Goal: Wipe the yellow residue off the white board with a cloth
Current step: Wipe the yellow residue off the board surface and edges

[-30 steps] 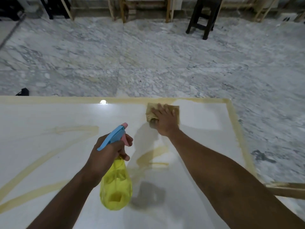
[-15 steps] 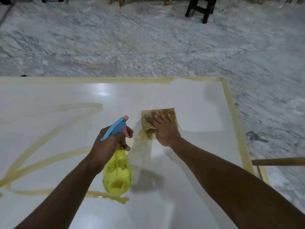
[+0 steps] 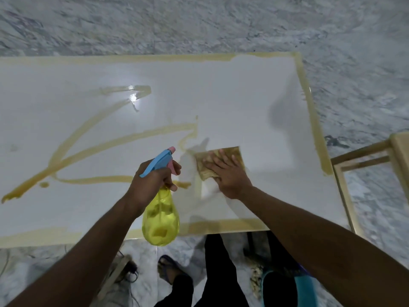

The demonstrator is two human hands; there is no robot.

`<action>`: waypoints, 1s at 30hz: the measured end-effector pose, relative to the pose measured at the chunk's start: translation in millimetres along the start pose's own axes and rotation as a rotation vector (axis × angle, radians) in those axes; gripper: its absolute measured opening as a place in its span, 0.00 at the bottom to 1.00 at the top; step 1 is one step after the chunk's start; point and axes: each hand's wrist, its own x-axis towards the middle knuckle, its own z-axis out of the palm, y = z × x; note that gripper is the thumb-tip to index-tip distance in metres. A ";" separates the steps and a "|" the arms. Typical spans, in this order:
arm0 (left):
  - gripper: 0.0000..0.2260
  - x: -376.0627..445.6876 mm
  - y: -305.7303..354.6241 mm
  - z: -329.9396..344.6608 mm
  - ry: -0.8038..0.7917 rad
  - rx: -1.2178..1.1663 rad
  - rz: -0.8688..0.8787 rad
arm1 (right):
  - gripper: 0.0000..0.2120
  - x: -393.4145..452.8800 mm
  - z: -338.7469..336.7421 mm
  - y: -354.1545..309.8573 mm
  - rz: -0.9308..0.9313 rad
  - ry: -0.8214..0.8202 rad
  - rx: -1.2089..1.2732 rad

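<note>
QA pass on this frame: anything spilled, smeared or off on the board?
Yes. Thick yellow residue streaks loop across the left half of the white board, plus a yellow band along its edges. The right side looks wiped. The cloth under the right hand is stained brown.

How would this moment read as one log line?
right hand: flat on cloth | left hand: holds spray bottle | white board: yellow residue remains

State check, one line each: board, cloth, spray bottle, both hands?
Large white board: right part wiped, yellow streaks left and centre.
Stained tan cloth: flat on board, pressed.
Yellow spray bottle with blue trigger: held above near edge.
Left hand: gripping bottle.
Right hand: flat on cloth.
</note>
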 end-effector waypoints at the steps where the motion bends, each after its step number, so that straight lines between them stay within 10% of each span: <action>1: 0.21 -6.8 -5.6 -1.5 -0.009 -0.004 -0.003 | 0.31 -11.7 5.6 -4.3 0.002 -0.009 -0.005; 14: 0.16 -94.3 -51.0 -22.6 -0.081 -0.023 0.022 | 0.27 -128.9 30.6 -47.9 0.057 -0.155 0.169; 22: 0.18 -105.3 -51.3 -22.2 -0.087 -0.022 0.015 | 0.19 -101.6 -65.4 -69.3 0.615 0.235 1.455; 30: 0.22 -70.7 -21.2 -13.0 -0.026 -0.063 0.040 | 0.23 -40.6 -103.6 -83.0 0.450 0.089 1.970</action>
